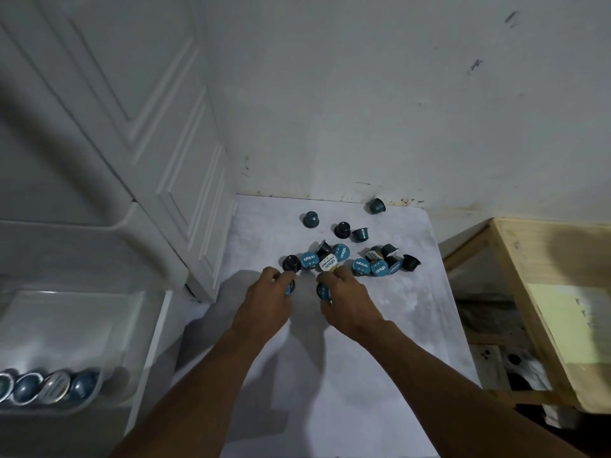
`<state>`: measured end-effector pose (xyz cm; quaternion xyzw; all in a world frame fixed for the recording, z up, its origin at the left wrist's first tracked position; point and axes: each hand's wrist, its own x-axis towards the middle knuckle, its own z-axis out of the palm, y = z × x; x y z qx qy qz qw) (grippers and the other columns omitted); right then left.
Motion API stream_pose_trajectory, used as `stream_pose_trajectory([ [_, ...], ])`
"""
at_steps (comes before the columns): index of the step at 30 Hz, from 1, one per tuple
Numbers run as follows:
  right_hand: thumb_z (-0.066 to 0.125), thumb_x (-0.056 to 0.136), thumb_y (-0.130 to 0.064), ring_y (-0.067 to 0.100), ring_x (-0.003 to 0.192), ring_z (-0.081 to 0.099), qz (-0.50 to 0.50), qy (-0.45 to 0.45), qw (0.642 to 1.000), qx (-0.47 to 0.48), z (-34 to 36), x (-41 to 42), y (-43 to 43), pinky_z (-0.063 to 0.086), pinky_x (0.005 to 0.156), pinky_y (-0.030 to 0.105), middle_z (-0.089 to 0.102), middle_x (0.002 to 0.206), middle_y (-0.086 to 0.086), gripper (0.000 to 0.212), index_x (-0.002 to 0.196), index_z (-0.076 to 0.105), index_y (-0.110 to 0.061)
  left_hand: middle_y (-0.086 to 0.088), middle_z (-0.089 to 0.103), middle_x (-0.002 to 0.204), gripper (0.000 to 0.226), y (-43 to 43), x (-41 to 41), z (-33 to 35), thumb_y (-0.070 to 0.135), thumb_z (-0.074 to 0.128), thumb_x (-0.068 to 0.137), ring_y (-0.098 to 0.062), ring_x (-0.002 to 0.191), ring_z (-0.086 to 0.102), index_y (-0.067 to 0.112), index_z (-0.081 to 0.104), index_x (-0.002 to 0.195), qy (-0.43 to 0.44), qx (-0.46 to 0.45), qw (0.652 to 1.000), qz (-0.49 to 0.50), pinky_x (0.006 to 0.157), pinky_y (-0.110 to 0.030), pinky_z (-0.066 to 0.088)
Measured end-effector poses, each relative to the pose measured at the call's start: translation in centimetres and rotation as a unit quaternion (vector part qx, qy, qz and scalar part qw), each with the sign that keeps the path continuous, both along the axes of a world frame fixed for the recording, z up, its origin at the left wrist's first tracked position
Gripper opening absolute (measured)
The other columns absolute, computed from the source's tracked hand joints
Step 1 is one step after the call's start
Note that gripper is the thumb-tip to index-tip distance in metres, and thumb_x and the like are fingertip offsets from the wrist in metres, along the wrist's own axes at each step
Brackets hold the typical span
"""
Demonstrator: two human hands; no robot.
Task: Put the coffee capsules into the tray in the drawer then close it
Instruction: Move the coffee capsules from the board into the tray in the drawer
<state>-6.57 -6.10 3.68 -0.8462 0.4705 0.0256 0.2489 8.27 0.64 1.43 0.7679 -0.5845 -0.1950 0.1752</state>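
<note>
Several dark and blue-lidded coffee capsules (342, 252) lie scattered on a white table (363, 358) near the wall. My left hand (269, 297) grips a capsule (290, 287) at the near edge of the pile. My right hand (347, 300) holds a blue capsule (323, 291) and its fingertips pinch a white-lidded capsule (328, 263). At the lower left, the open drawer's white tray (76, 312) holds several capsules (49, 386) in a row along its near edge.
A white panelled cabinet door (139, 127) rises left of the table, beside the drawer. A stained wall (396, 110) stands behind the table. A wooden frame with a yellow sheet (545, 292) sits to the right, dark clutter below it.
</note>
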Motion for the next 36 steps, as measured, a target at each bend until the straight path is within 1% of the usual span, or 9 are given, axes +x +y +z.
stream_pose_trajectory([
  [6,0.064,0.085,-0.009,0.029,0.107,0.054,-0.007,-0.079,0.994,-0.069,4.1,-0.4,2.5,0.045,0.089,0.032,0.054,0.122,0.012,0.046,0.128,0.051,-0.014,-0.006,0.050,0.121,0.040,2.8,-1.6,5.4,0.023,0.056,0.092,-0.024,0.105,0.058,0.019,0.050,0.131,-0.005,-0.053,0.999,0.006,0.093,-0.029,0.046],
  [10,0.068,0.082,-0.008,0.028,0.110,0.053,0.012,-0.098,0.992,-0.075,6.4,0.3,5.3,0.043,0.093,0.030,0.053,0.125,0.012,0.049,0.128,0.053,-0.013,-0.004,0.049,0.129,0.045,6.6,-1.3,8.4,0.017,0.060,0.091,-0.023,0.110,0.057,0.018,0.047,0.134,0.004,-0.086,0.996,0.035,0.097,-0.029,0.044],
  [14,0.070,0.080,-0.012,0.029,0.111,0.051,0.035,-0.119,0.988,-0.087,8.1,2.3,8.9,0.041,0.093,0.030,0.051,0.123,0.012,0.052,0.129,0.051,-0.014,-0.006,0.051,0.131,0.048,10.8,0.5,10.6,0.012,0.064,0.087,-0.021,0.116,0.053,0.014,0.049,0.133,-0.008,-0.104,0.992,0.069,0.100,-0.026,0.039],
  [22,0.068,0.084,-0.020,0.027,0.107,0.055,0.077,-0.165,0.979,-0.096,10.1,9.7,16.7,0.044,0.090,0.032,0.055,0.119,0.009,0.045,0.125,0.051,-0.014,-0.004,0.056,0.130,0.045,19.6,7.2,12.9,0.019,0.064,0.087,-0.022,0.118,0.052,0.014,0.051,0.130,-0.015,-0.137,0.982,0.132,0.098,-0.027,0.036],
  [27,0.071,0.078,-0.020,0.025,0.096,0.058,0.086,-0.178,0.975,-0.106,9.6,16.5,21.6,0.038,0.075,0.024,0.062,0.105,0.007,0.028,0.102,0.058,-0.016,-0.003,0.065,0.112,0.044,25.6,13.6,13.2,0.019,0.079,0.072,-0.016,0.100,0.059,0.016,0.062,0.113,0.043,-0.170,0.965,0.193,0.084,-0.016,0.034],
  [31,0.074,0.077,-0.018,0.025,0.106,0.057,0.060,-0.208,0.971,-0.098,9.4,21.9,26.2,0.042,0.090,0.028,0.060,0.119,0.008,0.045,0.119,0.058,-0.015,0.000,0.066,0.115,0.052,30.4,19.3,13.4,0.023,0.082,0.069,-0.016,0.096,0.063,0.021,0.059,0.116,0.066,-0.162,0.964,0.201,0.093,-0.025,0.046],
  [32,0.074,0.076,-0.018,0.025,0.107,0.057,0.053,-0.215,0.970,-0.099,9.4,23.2,27.1,0.041,0.092,0.028,0.060,0.121,0.008,0.047,0.121,0.058,-0.015,0.001,0.066,0.113,0.052,31.4,20.8,13.5,0.024,0.082,0.069,-0.016,0.093,0.063,0.022,0.060,0.115,0.064,-0.156,0.966,0.196,0.090,-0.028,0.049],
  [34,0.073,0.077,-0.018,0.024,0.108,0.056,0.042,-0.219,0.970,-0.094,9.3,25.3,28.4,0.035,0.089,0.022,0.060,0.120,0.008,0.047,0.122,0.058,-0.016,0.003,0.067,0.110,0.048,32.8,23.3,13.6,0.025,0.083,0.069,-0.012,0.085,0.061,0.023,0.062,0.112,0.059,-0.144,0.970,0.185,0.082,-0.023,0.048],
  [36,0.070,0.079,-0.016,0.022,0.110,0.054,0.042,-0.209,0.973,-0.090,9.2,27.0,29.3,0.027,0.083,0.016,0.058,0.121,0.005,0.047,0.124,0.056,-0.018,0.002,0.066,0.111,0.047,33.6,25.6,13.8,0.023,0.082,0.069,-0.010,0.084,0.058,0.023,0.063,0.113,0.064,-0.137,0.970,0.190,0.081,-0.020,0.043],
])
